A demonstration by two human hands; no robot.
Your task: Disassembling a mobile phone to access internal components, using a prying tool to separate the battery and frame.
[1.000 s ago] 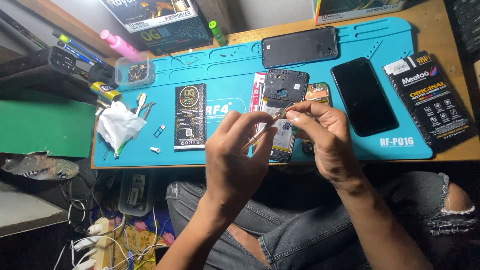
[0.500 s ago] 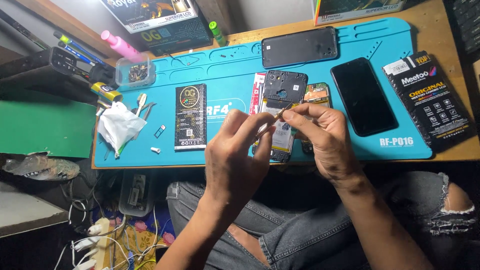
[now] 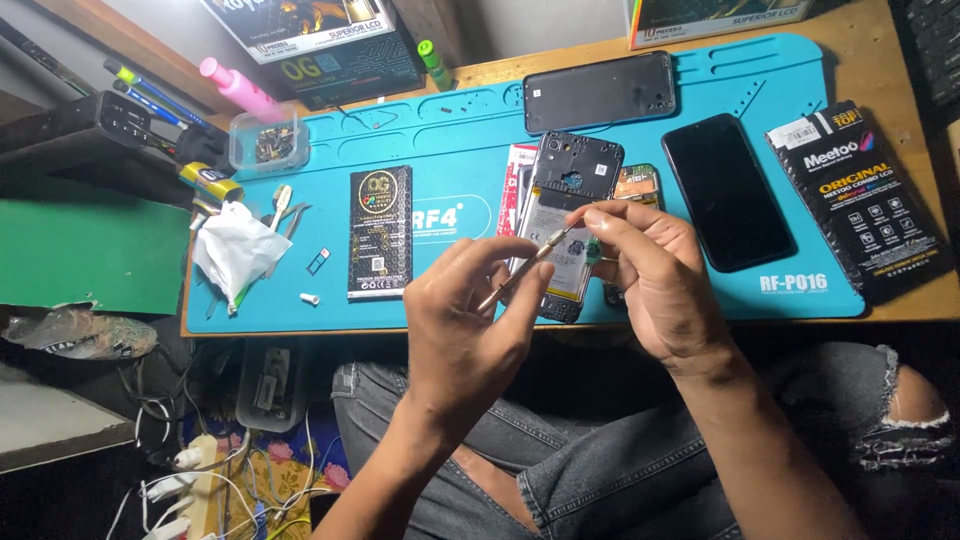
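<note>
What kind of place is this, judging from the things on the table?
Most likely a phone repair bench. An opened phone with its inside showing lies on a blue work mat, its removed back cover and a separate black screen lie nearby, and the left hand holds a thin metal tool.

Lower part of the opened phone [image 3: 570, 200] hidden behind both hands. Small green part [image 3: 593, 252] pinched at the right hand [image 3: 655, 275], too small to identify. Tweezers [image 3: 525, 268] partly covered by left hand [image 3: 470, 325] fingers. Boxes cut off at top edge.
</note>
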